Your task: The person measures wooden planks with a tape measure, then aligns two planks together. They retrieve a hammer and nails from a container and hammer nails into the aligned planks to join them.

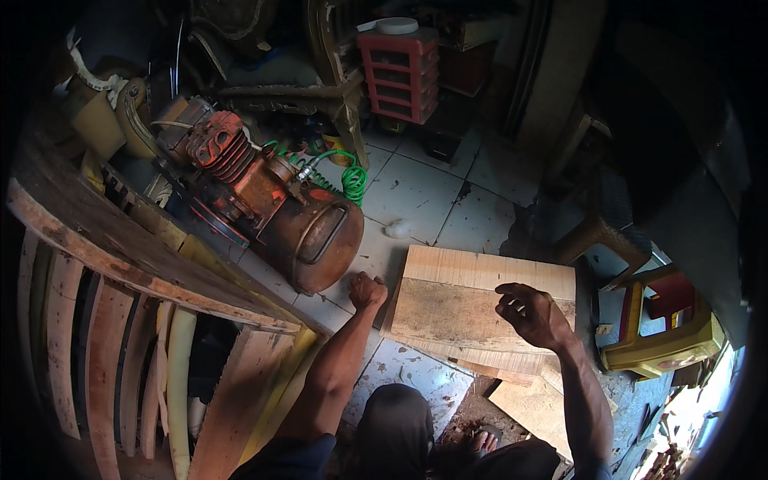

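Right hand (532, 315) was held half-open, nothing seen in it, over a pale rectangular wooden board (446, 314).
Left hand (367, 291) was closed fist-like beside it, contents hidden; board was laid flat before dark-clothed knees (396, 418), seemingly for easy reach.

From afar I saw a rusty compressor (276, 200), green coiled hose (354, 185) beside it, red drawers (398, 76) beyond it, yellow stool (668, 350) well to its right

Tiled floor (416, 188), red drawers (396, 76), yellow stool (672, 349)
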### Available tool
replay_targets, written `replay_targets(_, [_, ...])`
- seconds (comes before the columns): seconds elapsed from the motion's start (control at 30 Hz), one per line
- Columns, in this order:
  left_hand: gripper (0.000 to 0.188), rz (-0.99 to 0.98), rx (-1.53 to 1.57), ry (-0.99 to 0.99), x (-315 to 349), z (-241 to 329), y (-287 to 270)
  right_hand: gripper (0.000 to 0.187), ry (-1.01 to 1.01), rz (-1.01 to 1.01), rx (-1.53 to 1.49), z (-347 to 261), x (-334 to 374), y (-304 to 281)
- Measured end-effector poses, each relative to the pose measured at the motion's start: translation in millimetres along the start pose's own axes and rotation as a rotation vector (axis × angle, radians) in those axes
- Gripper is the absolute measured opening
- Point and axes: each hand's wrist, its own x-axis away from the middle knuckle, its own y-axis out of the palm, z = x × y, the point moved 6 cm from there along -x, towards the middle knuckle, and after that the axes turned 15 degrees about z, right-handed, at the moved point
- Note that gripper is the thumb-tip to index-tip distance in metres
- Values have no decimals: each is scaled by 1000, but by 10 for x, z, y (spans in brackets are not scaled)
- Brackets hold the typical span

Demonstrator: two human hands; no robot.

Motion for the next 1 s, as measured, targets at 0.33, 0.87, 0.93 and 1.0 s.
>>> replay_targets(0.33, [62, 860, -394, -343, -630, -162, 776, 43, -271, -357, 159, 68, -2269, 1388])
replay_targets(0.87, [64, 521, -233, -376, -432, 182, 466, 52, -730, 134, 605, -663, -6616, 3574])
replay_targets(0.93, [64, 495, -227, -376, -428, 178, 486, 46, -692, 98, 666, -544, -6673, 3658])
replay_targets(1.0, [64, 487, -241, -393, -414, 130, 469, 41, -610, 93, 603, -637, -6545, 3680])
